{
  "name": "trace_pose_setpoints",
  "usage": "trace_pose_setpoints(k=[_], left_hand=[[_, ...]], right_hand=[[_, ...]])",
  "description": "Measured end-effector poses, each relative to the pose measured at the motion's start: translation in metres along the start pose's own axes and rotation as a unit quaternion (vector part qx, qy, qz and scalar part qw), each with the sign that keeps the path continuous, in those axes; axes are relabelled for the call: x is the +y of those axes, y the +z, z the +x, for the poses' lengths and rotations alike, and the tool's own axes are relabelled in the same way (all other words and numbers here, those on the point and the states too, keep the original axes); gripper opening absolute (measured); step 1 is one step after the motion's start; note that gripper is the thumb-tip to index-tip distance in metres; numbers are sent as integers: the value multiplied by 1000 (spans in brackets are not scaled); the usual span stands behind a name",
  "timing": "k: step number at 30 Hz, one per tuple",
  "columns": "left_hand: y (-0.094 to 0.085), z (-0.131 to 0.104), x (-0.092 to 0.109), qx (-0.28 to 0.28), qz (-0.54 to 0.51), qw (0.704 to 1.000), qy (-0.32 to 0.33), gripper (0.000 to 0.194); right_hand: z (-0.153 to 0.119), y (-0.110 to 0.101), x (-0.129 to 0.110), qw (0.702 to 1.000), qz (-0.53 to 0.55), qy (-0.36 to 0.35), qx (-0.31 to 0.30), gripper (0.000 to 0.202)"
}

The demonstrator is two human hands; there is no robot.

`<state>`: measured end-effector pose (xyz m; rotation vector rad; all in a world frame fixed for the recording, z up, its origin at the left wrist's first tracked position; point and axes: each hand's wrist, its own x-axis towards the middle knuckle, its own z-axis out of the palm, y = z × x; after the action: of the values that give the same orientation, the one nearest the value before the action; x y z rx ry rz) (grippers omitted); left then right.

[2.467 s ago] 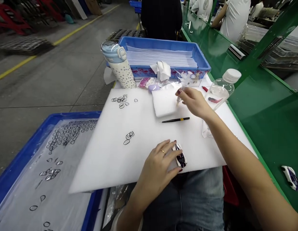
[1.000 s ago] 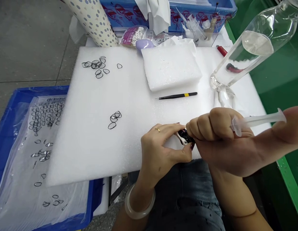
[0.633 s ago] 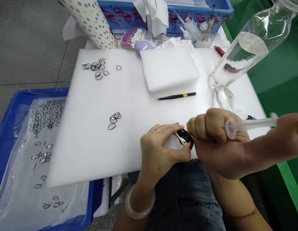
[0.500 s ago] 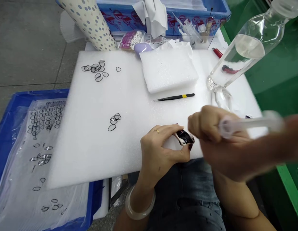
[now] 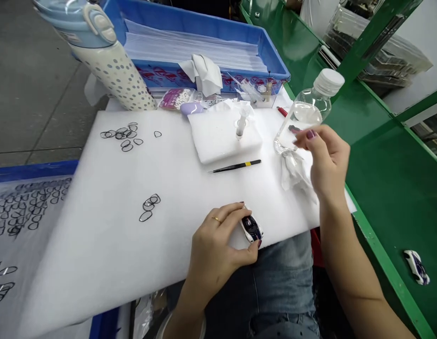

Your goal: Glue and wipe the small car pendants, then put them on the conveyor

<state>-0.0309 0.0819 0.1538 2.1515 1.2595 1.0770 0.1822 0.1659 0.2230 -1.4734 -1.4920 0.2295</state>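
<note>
My left hand [image 5: 218,238] grips a small white and dark toy car [image 5: 252,228] near the front edge of the white foam board [image 5: 183,188], fingers at its far end and thumb at its near end. Raised in front of the clear bottle [image 5: 303,113] is my right hand [image 5: 326,155]. Its fingers are curled in with the thumb against them; whatever lies inside, if anything, is hidden. A syringe [image 5: 241,125] stands upright in the white foam block [image 5: 221,141]. Black tweezers [image 5: 235,166] with a yellow band lie just in front of that block.
Black rings [image 5: 150,207] lie in groups on the board, more on the sheet [image 5: 35,197] at left. A dotted tumbler [image 5: 112,70], cotton swabs [image 5: 178,98], crumpled tissue [image 5: 294,169] and a blue bin [image 5: 204,37] stand around. Another toy car [image 5: 417,267] rests on the green surface [image 5: 387,197].
The syringe has left my right hand and now stands in the foam block. My right hand has moved toward the bottle. My left hand keeps hold of the toy car; the view has shifted.
</note>
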Motion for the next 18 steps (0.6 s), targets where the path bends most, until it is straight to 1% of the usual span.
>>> trace_pose_setpoints(k=[1,2,3,5,6,7,8,9,10,12,13,14,16,17,18], left_hand=[[0,0,0,-6,2,1000,4,39],[0,0,-1,-12,4,1000,6,40],[0,1,-1,-17,6,1000,6,40],[-1,0,-1,-25,9,1000,4,41],[-2,0,-1,-29,9,1000,1,41],[-2,0,0,-34,9,999,-2,41],[-3,-1,0,-39,7,999,-4,42],[-4,-2,0,-44,3,999,-5,43],[-5,-2,0,-48,-2,999,-5,44],[-6,-2,0,-54,-12,998,-2,45],[-7,-2,-1,-56,-16,998,-1,45],[-7,-2,-1,-57,-18,998,-2,45],[-8,-1,-2,-58,-17,998,-7,45],[-8,-1,-2,-59,-16,998,-9,44],[-9,-1,-2,-62,-15,998,-12,44]], right_hand=[[-4,-9,8,997,-64,29,10,28],[-7,-14,16,989,-136,59,7,30],[-8,-15,23,974,-208,84,-9,31],[-8,-9,37,942,-316,99,-54,28],[-7,-5,42,935,-334,94,-68,24],[-6,-1,45,940,-321,86,-72,19],[-6,1,48,956,-271,87,-65,13],[-5,1,49,974,-197,99,-47,10],[-5,-1,50,986,-115,121,-24,10],[-6,-7,51,986,14,165,12,17],[-7,-11,52,982,47,180,22,23],[-9,-15,52,981,56,185,19,30],[-15,-21,51,984,47,172,-6,38],[-18,-24,49,987,43,155,-2,37],[-20,-27,47,990,36,132,19,31]])
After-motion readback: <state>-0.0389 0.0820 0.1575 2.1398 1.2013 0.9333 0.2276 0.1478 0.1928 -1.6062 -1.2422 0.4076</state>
